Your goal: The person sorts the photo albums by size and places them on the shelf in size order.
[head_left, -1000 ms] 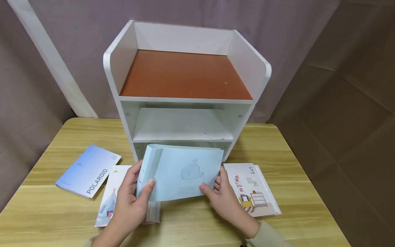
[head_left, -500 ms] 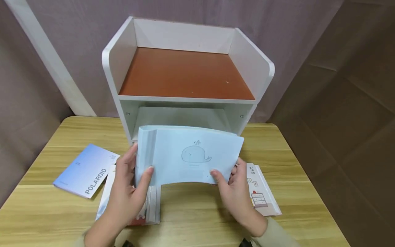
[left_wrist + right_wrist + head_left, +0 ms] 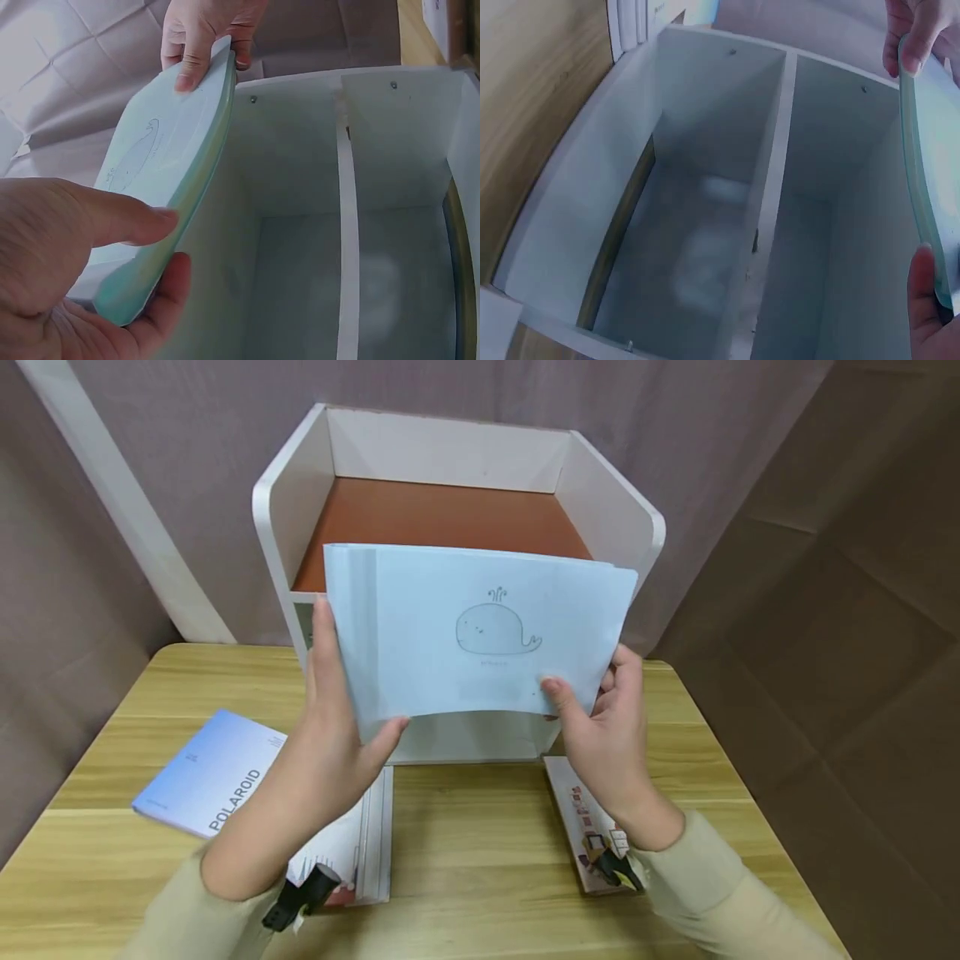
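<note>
Both hands hold a light-blue album (image 3: 420, 635) with a whale drawing on its cover, raised in front of a small white shelf unit (image 3: 270, 527). At the spine end, my left hand (image 3: 330, 718) grips it, thumb on the cover and fingers behind, as the left wrist view shows. My right hand (image 3: 611, 727) pinches the opposite lower corner, thumb in front. The cover bows slightly, and its lower edge is level with the unit's lower part. In the right wrist view the album (image 3: 934, 157) is seen nearly edge-on beside the unit's two open compartments (image 3: 697, 225).
A blue POLAROID album (image 3: 195, 768) lies on the wooden table (image 3: 465, 877) at left. A white illustrated album (image 3: 337, 843) is partly under my left forearm, and another (image 3: 566, 827) lies at right, partly covered by my right arm. An orange-brown board (image 3: 450, 514) tops the unit.
Both hands have lifted the light-blue album up and away from the table, in front of the unit's upper part. It now hides the upper compartment and part of the orange-brown top.
</note>
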Demonstrator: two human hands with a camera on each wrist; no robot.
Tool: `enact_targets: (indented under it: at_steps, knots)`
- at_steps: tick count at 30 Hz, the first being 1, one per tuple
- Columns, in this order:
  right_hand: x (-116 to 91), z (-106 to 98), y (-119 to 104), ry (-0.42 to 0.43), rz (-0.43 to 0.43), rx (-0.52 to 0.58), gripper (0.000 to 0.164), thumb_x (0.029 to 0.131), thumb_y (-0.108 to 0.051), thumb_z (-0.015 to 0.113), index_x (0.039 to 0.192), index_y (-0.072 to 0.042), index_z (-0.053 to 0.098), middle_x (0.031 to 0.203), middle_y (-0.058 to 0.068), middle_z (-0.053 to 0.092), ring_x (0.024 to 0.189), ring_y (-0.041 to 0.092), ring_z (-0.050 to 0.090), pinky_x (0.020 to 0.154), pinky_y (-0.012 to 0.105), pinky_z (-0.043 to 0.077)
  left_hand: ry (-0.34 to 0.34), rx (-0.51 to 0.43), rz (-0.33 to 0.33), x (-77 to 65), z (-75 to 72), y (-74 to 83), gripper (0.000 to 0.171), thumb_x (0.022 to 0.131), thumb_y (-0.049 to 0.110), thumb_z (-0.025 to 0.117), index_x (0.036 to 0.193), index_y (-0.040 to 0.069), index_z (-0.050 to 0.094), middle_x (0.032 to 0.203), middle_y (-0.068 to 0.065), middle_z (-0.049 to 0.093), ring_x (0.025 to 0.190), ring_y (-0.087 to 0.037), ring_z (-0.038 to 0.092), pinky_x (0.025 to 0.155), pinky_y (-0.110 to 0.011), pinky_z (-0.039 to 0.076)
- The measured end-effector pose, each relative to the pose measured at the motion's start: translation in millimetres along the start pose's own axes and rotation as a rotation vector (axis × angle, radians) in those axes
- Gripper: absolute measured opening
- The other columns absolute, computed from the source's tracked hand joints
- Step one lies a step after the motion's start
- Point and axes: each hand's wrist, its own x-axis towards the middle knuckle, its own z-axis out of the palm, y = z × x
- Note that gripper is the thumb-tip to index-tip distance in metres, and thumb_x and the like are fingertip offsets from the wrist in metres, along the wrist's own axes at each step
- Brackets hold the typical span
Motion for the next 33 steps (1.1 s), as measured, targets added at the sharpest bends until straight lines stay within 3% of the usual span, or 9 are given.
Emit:
enact_targets:
  at_steps: [4,7,10,14,17,20,25,30,33]
  knots:
    - [5.2,-1.9,-4.2,-0.012,0.056,-0.034,0.051,0.09,-0.006,0.067,0.131,-0.003,0.037,0.107,0.012,0.066,0.078,0.02,0.068,0.057,0.029,0.056,0.012,-0.006,-0.033,2.0,-0.1,-0.9,0.12,0.075,-0.004,0.08,0.153,0.009,-0.01,0.158,-0.016,0.006,0.139,-0.029,0.022,0.097,-0.051,0.043]
    - [6.1,-4.2,-8.0,-0.061,0.12,-0.066,0.05,0.092,-0.013,0.066,0.132,-0.003,0.038,0.105,0.011,0.067,0.078,0.018,0.068,0.057,0.028,0.056,0.023,-0.017,-0.052,-0.1,1.1,-3.4,0.118,0.075,-0.004,0.08,0.155,0.01,-0.005,0.156,-0.018,0.012,0.138,-0.03,0.025,0.098,-0.051,0.042]
    - [5.3,-7.8,-12.4,-0.181,0.193,-0.077,0.06,0.092,-0.016,0.068,0.138,-0.008,0.031,0.113,0.009,0.064,0.088,0.018,0.067,0.062,0.029,0.057,0.033,-0.026,-0.065,-3.0,1.3,-6.2,0.115,0.076,-0.005,0.079,0.155,0.01,-0.003,0.157,-0.017,0.013,0.139,-0.03,0.024,0.1,-0.052,0.04]
    - [3.2,-14.3,-15.8,-0.375,0.296,-0.077,0.085,0.087,-0.014,0.074,0.146,-0.019,0.014,0.123,0.009,0.056,0.097,0.02,0.065,0.067,0.033,0.058,0.044,-0.033,-0.052,-6.6,0.2,-9.4,0.111,0.077,-0.005,0.077,0.155,0.008,-0.001,0.158,-0.014,0.011,0.141,-0.03,0.022,0.102,-0.055,0.037]
    - [1.5,-18.4,-16.4,-0.447,0.337,-0.09,0.092,0.085,-0.011,0.076,0.147,-0.025,0.008,0.122,0.009,0.056,0.095,0.02,0.065,0.065,0.033,0.057,0.054,-0.039,-0.034,-9.6,-0.8,-10.8,0.109,0.077,-0.005,0.078,0.155,0.007,0.003,0.157,-0.016,0.015,0.138,-0.031,0.026,0.1,-0.054,0.04]
    - [1.6,-20.5,-18.5,-0.433,0.315,-0.069,0.09,0.085,-0.006,0.074,0.147,-0.027,0.012,0.118,0.009,0.06,0.09,0.02,0.067,0.061,0.032,0.056,0.093,-0.06,-0.013,-11.3,-2.3,-9.9,0.107,0.074,-0.005,0.08,0.155,0.006,0.011,0.153,-0.017,0.018,0.129,-0.032,0.036,0.093,-0.045,0.047]
    - [4.6,-21.6,-23.4,-0.323,0.188,0.047,0.097,0.086,0.004,0.069,0.155,-0.025,0.008,0.119,0.009,0.06,0.095,0.02,0.063,0.063,0.025,0.053,0.202,-0.204,0.003,-5.5,-7.9,-3.6,0.095,0.07,-0.009,0.08,0.149,0.005,0.03,0.15,-0.012,0.022,0.117,-0.028,0.05,0.09,-0.024,0.05]
    - [10.6,-24.4,-29.8,-0.2,0.087,0.089,0.09,0.087,0.008,0.066,0.155,-0.01,0.01,0.118,0.016,0.058,0.094,0.015,0.059,0.072,0.016,0.051,0.29,-0.325,-0.008,6.6,-10.8,2.4,0.082,0.073,-0.01,0.077,0.144,0.001,0.039,0.143,-0.009,0.037,0.117,-0.025,0.052,0.093,-0.028,0.049]
    - [17.9,-23.5,-33.6,-0.142,0.073,0.082,0.076,0.088,0.004,0.066,0.152,-0.004,0.024,0.127,0.019,0.054,0.093,0.014,0.059,0.075,0.017,0.052,0.287,-0.301,-0.051,14.7,-12.3,1.7,0.075,0.079,-0.002,0.076,0.145,0.002,0.039,0.141,-0.008,0.041,0.118,-0.022,0.053,0.094,-0.027,0.048]
